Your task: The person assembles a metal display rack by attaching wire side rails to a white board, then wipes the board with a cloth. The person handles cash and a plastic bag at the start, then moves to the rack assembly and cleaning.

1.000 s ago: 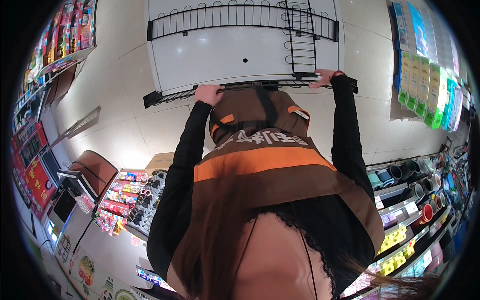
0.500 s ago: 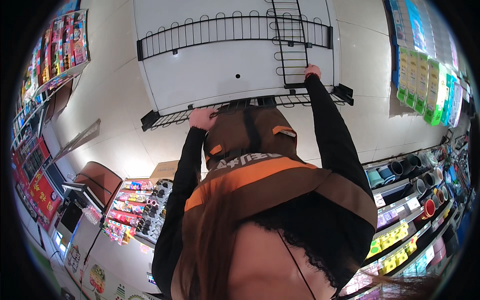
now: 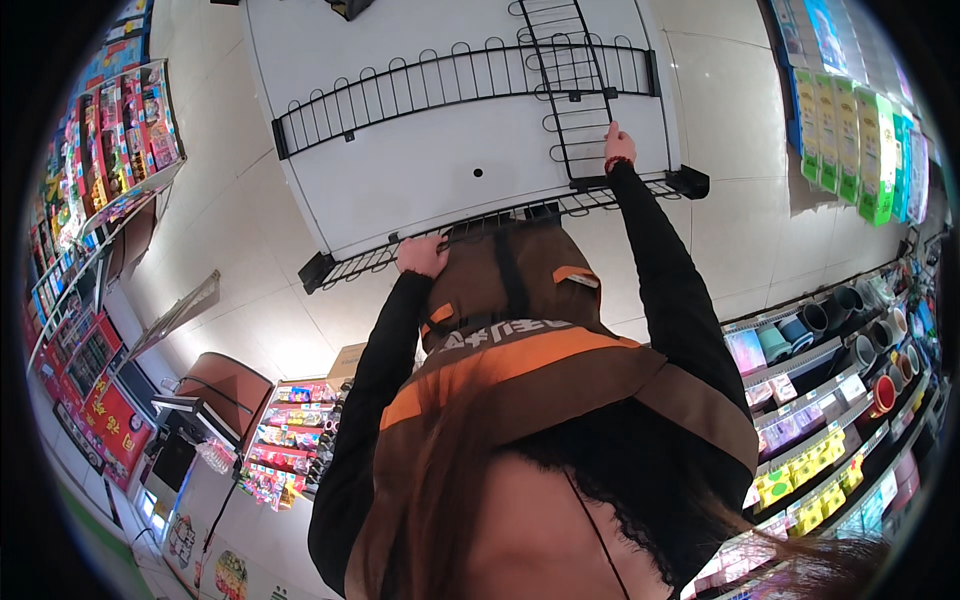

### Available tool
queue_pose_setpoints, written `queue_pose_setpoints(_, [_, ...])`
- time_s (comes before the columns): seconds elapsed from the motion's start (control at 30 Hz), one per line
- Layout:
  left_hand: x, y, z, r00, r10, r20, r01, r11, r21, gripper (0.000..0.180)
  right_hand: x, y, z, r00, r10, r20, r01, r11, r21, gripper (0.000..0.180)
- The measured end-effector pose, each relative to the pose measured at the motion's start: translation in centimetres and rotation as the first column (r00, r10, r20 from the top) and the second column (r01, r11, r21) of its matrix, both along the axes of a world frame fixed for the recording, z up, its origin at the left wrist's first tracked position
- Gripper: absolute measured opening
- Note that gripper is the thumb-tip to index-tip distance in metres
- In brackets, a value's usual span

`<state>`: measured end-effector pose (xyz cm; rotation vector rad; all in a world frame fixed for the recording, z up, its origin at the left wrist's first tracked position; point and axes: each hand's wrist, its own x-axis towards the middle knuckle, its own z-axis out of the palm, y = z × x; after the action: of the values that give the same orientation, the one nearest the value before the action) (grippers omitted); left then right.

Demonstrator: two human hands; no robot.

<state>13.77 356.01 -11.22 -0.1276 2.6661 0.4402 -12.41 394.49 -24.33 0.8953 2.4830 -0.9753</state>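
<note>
While the left hand [image 3: 422, 255] clamps the white shelf panel's [image 3: 420, 160] wire front rail [image 3: 400, 255] at 10 o'clock, the right hand [image 3: 618, 146] closes on its wire divider [image 3: 570, 90] at 1 o'clock — mid-carry, I judge — needing level, steady lowering.

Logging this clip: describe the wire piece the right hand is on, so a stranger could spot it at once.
Start at the white shelf with black wire fences. The right hand grips a narrow black wire divider running across the shelf. It alone runs front to back; both fences run lengthwise.
</note>
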Motion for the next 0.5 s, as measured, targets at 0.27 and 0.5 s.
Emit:
queue_pose_setpoints(0.27, [0.0,0.2,-1.4,0.996,0.05,0.067,-0.046,0.997,-0.06,0.015,0.4,1.3,3.9,0.996,0.092,0.0,-0.092,0.992,-0.088,0.053])
queue_pose_setpoints(0.5, [-0.3,0.2,-2.3,0.967,0.136,0.216,-0.114,0.988,-0.108,0.021,0.7,-0.5,7.0,0.972,0.19,-0.142,-0.21,0.967,-0.143,0.043])
